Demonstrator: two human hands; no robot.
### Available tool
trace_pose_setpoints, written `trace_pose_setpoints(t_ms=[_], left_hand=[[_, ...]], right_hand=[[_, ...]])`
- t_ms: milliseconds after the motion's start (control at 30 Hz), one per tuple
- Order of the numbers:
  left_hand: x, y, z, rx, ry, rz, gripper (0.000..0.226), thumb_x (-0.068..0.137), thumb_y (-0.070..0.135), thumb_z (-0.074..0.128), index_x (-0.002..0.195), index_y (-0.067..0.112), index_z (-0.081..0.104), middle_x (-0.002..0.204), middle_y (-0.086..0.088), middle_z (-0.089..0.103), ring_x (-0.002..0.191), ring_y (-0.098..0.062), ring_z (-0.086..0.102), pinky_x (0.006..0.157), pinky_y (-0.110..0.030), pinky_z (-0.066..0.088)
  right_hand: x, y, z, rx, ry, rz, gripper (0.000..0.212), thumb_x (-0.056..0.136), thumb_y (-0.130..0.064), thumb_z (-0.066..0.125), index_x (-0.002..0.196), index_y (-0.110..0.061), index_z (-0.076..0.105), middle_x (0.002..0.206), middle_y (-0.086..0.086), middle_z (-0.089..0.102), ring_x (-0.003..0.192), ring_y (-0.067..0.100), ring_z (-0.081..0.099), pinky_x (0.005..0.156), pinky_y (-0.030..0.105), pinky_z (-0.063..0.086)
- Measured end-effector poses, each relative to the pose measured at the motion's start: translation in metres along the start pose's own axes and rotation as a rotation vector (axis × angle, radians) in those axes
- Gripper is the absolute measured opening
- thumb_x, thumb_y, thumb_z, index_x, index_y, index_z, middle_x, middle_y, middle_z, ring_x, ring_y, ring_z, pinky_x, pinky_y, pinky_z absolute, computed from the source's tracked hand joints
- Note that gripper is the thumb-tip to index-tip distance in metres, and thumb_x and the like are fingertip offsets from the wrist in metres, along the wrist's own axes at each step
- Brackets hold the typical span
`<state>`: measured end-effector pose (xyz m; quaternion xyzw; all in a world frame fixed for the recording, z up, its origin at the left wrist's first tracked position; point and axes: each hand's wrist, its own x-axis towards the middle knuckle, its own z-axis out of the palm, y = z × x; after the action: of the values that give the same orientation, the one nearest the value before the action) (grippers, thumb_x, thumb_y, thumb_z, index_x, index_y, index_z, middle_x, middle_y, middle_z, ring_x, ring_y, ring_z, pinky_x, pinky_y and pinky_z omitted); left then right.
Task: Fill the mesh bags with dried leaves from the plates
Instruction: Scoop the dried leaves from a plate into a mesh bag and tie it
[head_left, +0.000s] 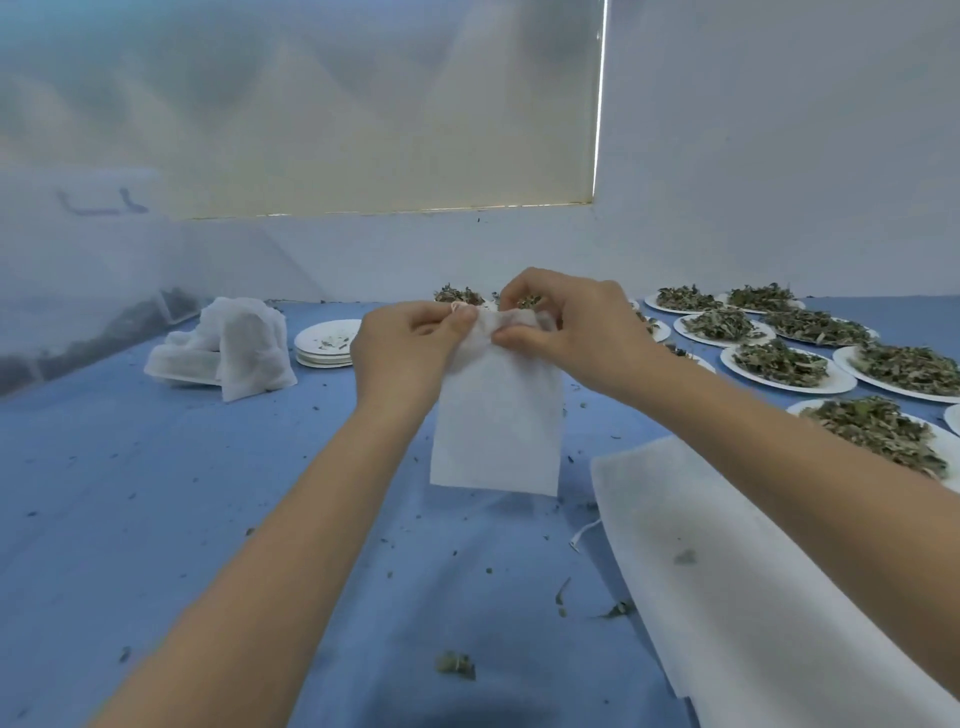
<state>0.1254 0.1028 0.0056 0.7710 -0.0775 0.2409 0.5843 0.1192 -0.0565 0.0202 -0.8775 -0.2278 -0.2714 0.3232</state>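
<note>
Clearly the step in hand is getting an empty mesh bag (496, 431) open at its mouth: it hangs flat and limp above the blue bench (156, 493), held up in mid-air between the two hands, with nothing visibly inside it. The left hand (405, 348) pinches the top edge on its side, thumb and fingers curled onto the fabric, and the right hand (566, 332) pinches the bunched top edge on the other side, the two grips close together at the rim. Whether the two layers of the mouth have parted yet I cannot tell, since the fingers cover that spot. The leaves to go in wait on white paper plates (779, 366) spread over the right of the bench, each heaped with dried leaves (878, 426); the nearest heap lies just beyond the right forearm. Far left sits a pile of filled mesh bags (234, 348), and beside it a stack of emptied plates (324, 343), so a good part of the job looks done while many plates remain. A large white sheet (727, 571) lies under the right arm, and leaf crumbs (457, 665) are scattered on the bench. Next, I judge, the mouth must be spread wide and kept open with one hand, freeing the other to lift a plate and tip its leaves in without spilling.
</note>
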Motion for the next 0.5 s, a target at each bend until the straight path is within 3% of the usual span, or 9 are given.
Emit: trace_pose_setpoints(t_ms=[67,167,233,333,433,500], left_hand=[[0.004,-0.004,-0.007,0.025,0.033,0.035,0.007,0.082,0.027,0.068,0.076,0.027,0.071,0.081,0.004,0.071,0.086,-0.016,0.066,0.086,-0.041,0.05],[0.01,-0.011,-0.017,0.148,0.055,0.121,0.009,0.084,0.029,0.066,0.081,0.026,0.073,0.074,0.017,0.065,0.082,-0.008,0.063,0.084,-0.031,0.048],[0.014,-0.014,-0.023,0.196,0.04,0.158,0.01,0.086,0.029,0.063,0.08,0.028,0.072,0.072,0.017,0.065,0.08,-0.007,0.062,0.078,-0.022,0.045],[0.021,-0.016,-0.034,0.202,0.038,0.184,0.016,0.087,0.027,0.062,0.074,0.034,0.068,0.072,0.018,0.066,0.078,-0.003,0.061,0.07,-0.015,0.041],[0.029,-0.019,-0.045,0.176,0.038,0.194,0.024,0.087,0.024,0.062,0.067,0.036,0.066,0.07,0.023,0.065,0.073,0.007,0.058,0.066,-0.007,0.039],[0.034,-0.021,-0.053,0.164,0.046,0.192,0.024,0.087,0.022,0.061,0.067,0.032,0.067,0.07,0.023,0.065,0.073,0.008,0.057,0.067,-0.007,0.039]], right_hand=[[0.007,-0.006,0.008,-0.086,-0.07,-0.013,0.013,0.081,-0.032,0.071,0.087,-0.026,0.06,0.075,-0.022,0.056,0.073,-0.008,0.05,0.064,0.005,0.033],[0.02,-0.014,0.022,-0.409,-0.113,-0.036,0.027,0.081,-0.044,0.065,0.099,-0.024,0.069,0.107,-0.003,0.051,0.104,0.015,0.043,0.085,0.025,0.035],[0.029,-0.023,0.031,-0.426,-0.091,-0.058,0.025,0.085,-0.041,0.062,0.098,-0.022,0.072,0.099,0.0,0.057,0.099,0.019,0.048,0.082,0.026,0.038],[0.042,-0.033,0.043,-0.175,-0.091,0.045,0.023,0.085,-0.037,0.063,0.082,-0.017,0.073,0.073,-0.007,0.062,0.075,0.011,0.056,0.064,0.019,0.038],[0.052,-0.039,0.055,-0.001,-0.111,0.111,0.018,0.085,-0.034,0.064,0.085,-0.019,0.074,0.082,-0.006,0.071,0.08,0.008,0.062,0.063,0.013,0.042],[0.056,-0.044,0.063,0.112,-0.142,0.125,0.021,0.085,-0.034,0.064,0.085,-0.015,0.075,0.079,-0.001,0.071,0.075,0.012,0.061,0.062,0.022,0.043]])
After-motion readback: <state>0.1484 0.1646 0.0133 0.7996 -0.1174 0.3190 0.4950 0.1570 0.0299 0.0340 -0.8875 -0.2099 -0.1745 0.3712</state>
